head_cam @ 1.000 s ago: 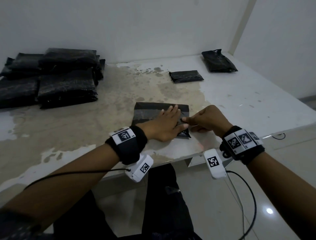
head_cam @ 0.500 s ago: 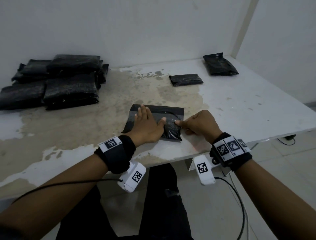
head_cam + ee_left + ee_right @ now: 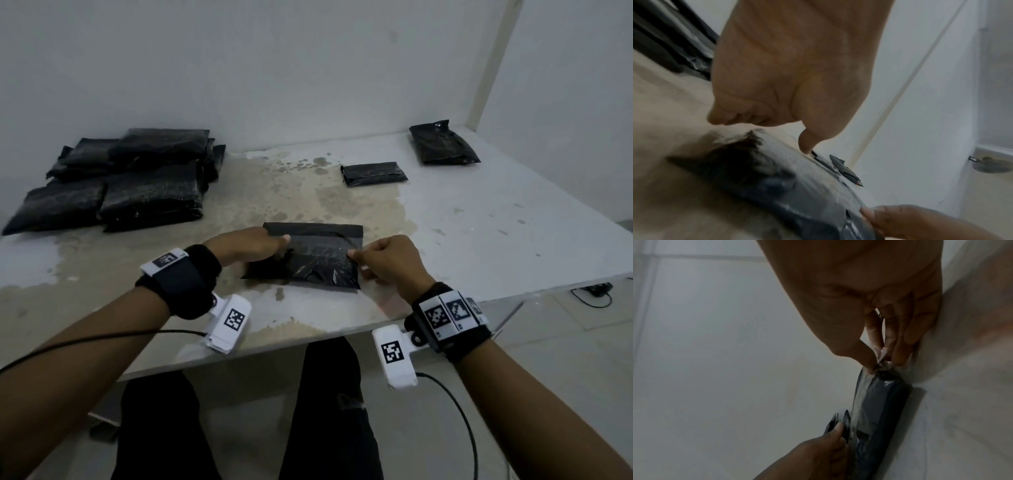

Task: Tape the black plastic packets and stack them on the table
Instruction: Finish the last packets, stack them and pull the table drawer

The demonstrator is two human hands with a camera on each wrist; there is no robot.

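Observation:
A black plastic packet (image 3: 308,263) lies flat near the front edge of the white table (image 3: 479,240), with a strip of clear tape across its top. My left hand (image 3: 274,241) grips the packet's left end, thumb on top. In the left wrist view the packet (image 3: 777,186) is blurred and the thumb tip presses on its upper face. My right hand (image 3: 354,255) pinches the tape's end at the packet's right edge. In the right wrist view, thumb and forefinger of the right hand (image 3: 881,358) hold the clear tape (image 3: 880,353) against the packet (image 3: 879,402).
A stack of black packets (image 3: 137,185) fills the table's back left. A small folded packet (image 3: 373,173) lies at the middle back and a larger one (image 3: 443,144) at the back right corner. The wall runs close behind. Cables hang from both wrists.
My left hand was lying flat on the packet; it has slid to the left end and now grips it. The right hand keeps its pinch at the right edge.

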